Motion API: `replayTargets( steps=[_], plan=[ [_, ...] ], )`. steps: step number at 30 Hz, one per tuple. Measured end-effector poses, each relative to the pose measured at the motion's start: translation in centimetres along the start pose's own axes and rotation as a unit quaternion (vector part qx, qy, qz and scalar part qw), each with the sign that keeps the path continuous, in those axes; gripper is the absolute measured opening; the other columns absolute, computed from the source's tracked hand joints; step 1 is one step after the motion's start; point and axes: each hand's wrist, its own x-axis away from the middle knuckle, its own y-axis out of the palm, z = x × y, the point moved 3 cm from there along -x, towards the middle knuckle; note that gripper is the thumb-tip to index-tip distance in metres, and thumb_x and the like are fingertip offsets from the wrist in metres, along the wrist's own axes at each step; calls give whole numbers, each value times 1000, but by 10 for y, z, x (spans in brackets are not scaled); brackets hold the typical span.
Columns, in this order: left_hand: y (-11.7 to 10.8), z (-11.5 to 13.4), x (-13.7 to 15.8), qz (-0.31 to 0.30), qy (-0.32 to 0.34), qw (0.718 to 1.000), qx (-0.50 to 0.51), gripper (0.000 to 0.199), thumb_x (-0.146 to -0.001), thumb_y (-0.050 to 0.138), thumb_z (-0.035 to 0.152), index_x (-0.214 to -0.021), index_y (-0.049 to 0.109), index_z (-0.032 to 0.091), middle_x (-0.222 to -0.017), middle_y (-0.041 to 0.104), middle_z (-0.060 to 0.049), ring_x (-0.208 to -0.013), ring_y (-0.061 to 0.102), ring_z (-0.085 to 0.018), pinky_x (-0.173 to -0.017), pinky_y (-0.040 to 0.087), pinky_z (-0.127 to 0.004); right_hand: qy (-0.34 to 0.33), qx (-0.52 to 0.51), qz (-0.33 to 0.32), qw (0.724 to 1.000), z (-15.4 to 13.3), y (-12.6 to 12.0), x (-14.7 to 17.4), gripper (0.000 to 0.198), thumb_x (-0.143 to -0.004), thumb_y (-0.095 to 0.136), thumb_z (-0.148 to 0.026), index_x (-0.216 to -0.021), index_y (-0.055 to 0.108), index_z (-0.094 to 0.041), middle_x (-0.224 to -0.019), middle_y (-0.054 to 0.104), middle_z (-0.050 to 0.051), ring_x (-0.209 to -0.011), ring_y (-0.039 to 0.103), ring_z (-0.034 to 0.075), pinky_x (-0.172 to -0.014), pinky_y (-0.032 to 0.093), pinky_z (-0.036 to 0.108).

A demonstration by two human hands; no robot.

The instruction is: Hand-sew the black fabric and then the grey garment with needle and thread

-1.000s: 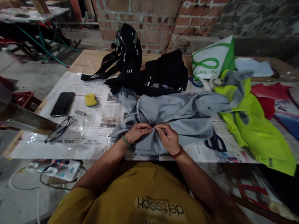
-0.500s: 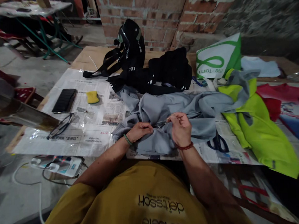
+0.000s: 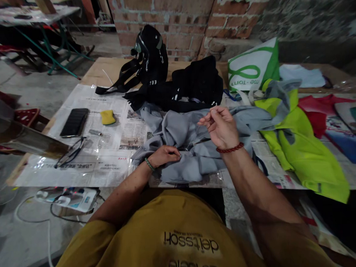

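Note:
A grey garment [image 3: 182,129] lies crumpled across the newspaper in front of me. My left hand [image 3: 166,155] pinches a fold of it near the front edge, thumb and fingers closed. Raised above the cloth, my right hand [image 3: 221,125] has its thumb and forefinger pressed together and the other fingers curled. Whatever is in that pinch is too small to make out. Partly hidden behind my right forearm are dark-handled scissors [image 3: 261,165]. A small grey roll, perhaps a thread spool [image 3: 95,132], lies to the left.
Newspaper [image 3: 88,169] covers the table. A black phone or wallet [image 3: 74,122], a yellow sponge [image 3: 107,117] and glasses [image 3: 71,150] lie left. Behind are a black bag [image 3: 152,56], black clothing [image 3: 199,83] and a white-green bag [image 3: 253,67]. A neon-yellow garment [image 3: 311,151] hangs over the right edge.
My right hand has risen away from the grey garment, up and to the right, turning palm inward. My left hand stays on the cloth. The view has shifted slightly.

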Motion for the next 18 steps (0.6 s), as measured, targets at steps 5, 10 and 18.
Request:
replayTargets(
  steps=[5, 10, 18],
  plan=[
    [1, 1, 1, -36, 17, 999, -36, 19, -59, 73, 28, -65, 68, 11, -64, 61, 1, -63, 51, -7, -68, 42, -22, -134, 41, 7, 990, -31, -5, -17, 12, -83, 62, -27, -85, 51, -22, -59, 57, -8, -52, 59, 8, -53, 55, 24],
    [1, 1, 1, -40, 17, 998, -38, 20, -60, 73, 29, -66, 67, 11, -64, 61, 1, -62, 51, -7, -67, 42, -22, -223, 57, 24, 973, -64, -12, -39, 11, -81, 61, -21, -81, 51, -20, -55, 56, -8, -46, 57, 9, -46, 53, 23],
    [0, 1, 1, -30, 11, 999, -34, 20, -59, 73, 28, -65, 67, 10, -62, 60, 1, -61, 50, -7, -65, 41, -21, -316, 85, 32, 944, -108, -15, -66, 12, -84, 54, -11, -79, 49, -21, -54, 55, -8, -42, 55, 8, -42, 50, 22]
  ],
)
